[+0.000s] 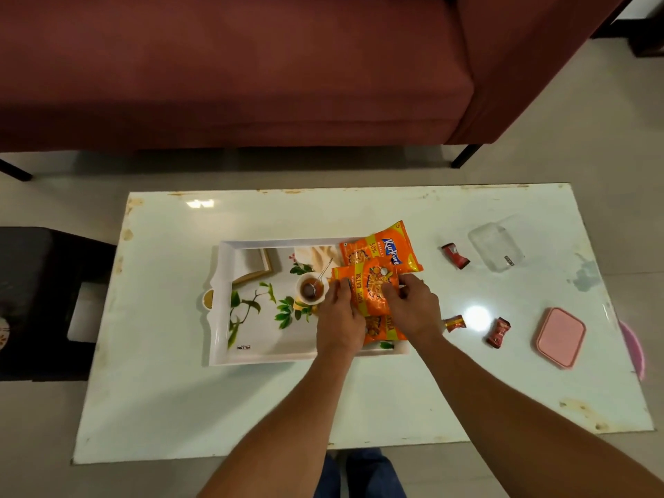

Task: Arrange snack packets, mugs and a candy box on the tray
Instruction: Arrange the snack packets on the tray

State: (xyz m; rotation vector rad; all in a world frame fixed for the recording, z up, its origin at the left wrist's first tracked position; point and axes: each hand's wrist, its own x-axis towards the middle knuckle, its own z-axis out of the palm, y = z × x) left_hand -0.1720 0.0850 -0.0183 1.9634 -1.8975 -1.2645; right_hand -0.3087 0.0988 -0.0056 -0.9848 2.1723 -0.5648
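Note:
A white tray point(222, 318) with a leaf print lies on the white table. At its right end are three orange snack packets: one at the back point(381, 248), one in the middle point(372, 287) and one at the front point(382, 328), partly hidden under my hands. My left hand point(339, 318) and my right hand point(413, 305) both grip the middle packet by its sides. A white mug point(312, 287) of dark tea with a spoon in it stands on the tray just left of my left hand. The clear candy box point(497, 248) sits on the table at the back right.
The box's pink lid point(560, 336) lies near the table's right edge. Three wrapped candies point(455, 255) point(454, 322) point(498, 332) are scattered right of the tray. A maroon sofa point(230, 66) stands behind the table, and a dark stool point(39, 300) to its left.

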